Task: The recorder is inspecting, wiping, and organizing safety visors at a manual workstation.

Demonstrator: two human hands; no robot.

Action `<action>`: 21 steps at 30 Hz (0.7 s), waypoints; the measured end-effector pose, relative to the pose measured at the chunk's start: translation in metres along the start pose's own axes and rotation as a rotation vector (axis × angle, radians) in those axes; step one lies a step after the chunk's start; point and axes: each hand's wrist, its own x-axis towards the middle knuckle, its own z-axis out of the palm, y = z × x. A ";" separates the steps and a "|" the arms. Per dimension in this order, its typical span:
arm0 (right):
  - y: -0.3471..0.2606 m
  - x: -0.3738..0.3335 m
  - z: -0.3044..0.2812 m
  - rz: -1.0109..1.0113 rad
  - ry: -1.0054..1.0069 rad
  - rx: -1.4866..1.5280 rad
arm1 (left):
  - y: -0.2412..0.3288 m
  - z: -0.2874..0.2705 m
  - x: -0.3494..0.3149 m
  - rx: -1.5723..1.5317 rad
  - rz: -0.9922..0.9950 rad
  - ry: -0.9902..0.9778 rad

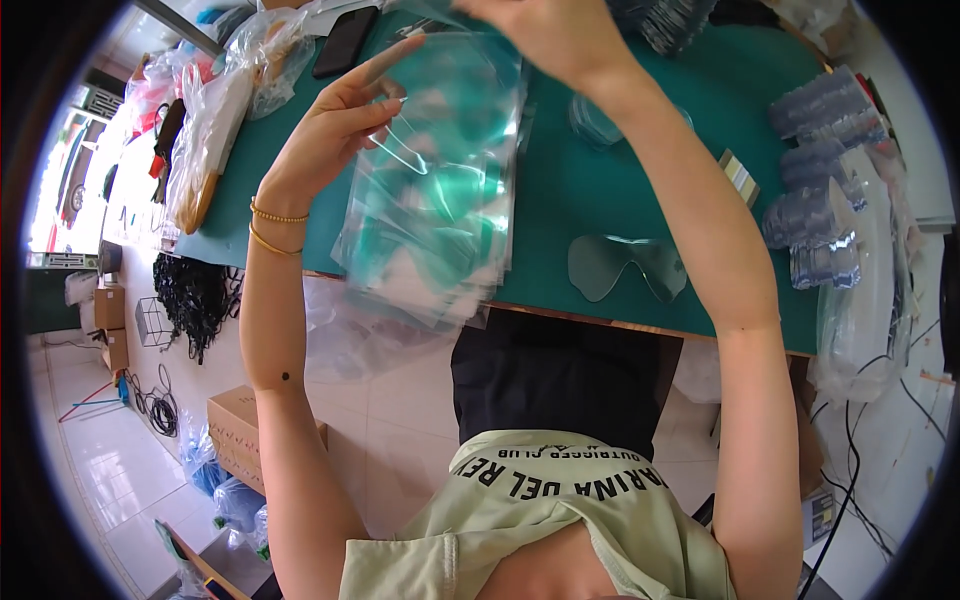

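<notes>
A stack of clear plastic bags (440,200) lies on the green table, its lower end hanging past the near edge. My left hand (335,125) is over the stack's upper left side. Its index finger stretches along the top bag's far corner, with the thumb apart from it and near the film. My right hand (545,35) reaches over the far end of the bags, its fingers cut off by the upper edge of the view, so what they touch is hidden. A clear visor-shaped lens (600,275) rests below my right forearm.
Nested stacks of clear lenses (815,165) stand at the table's right end, beside a bulky plastic bag (860,290). A dark phone (345,42) lies far left, near plastic-wrapped items (205,140). Under my right wrist is a clear rounded piece (592,125). A cardboard box (240,435) is on the floor.
</notes>
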 end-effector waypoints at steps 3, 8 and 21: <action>0.024 0.001 -0.034 0.232 0.182 0.010 | -0.029 -0.029 0.006 0.028 -0.075 0.169; 0.047 -0.020 -0.074 0.195 0.509 -0.080 | -0.063 -0.046 0.015 0.571 -0.206 0.507; -0.074 -0.144 -0.071 -0.510 -0.043 -0.562 | 0.009 0.152 -0.040 -0.821 0.089 0.184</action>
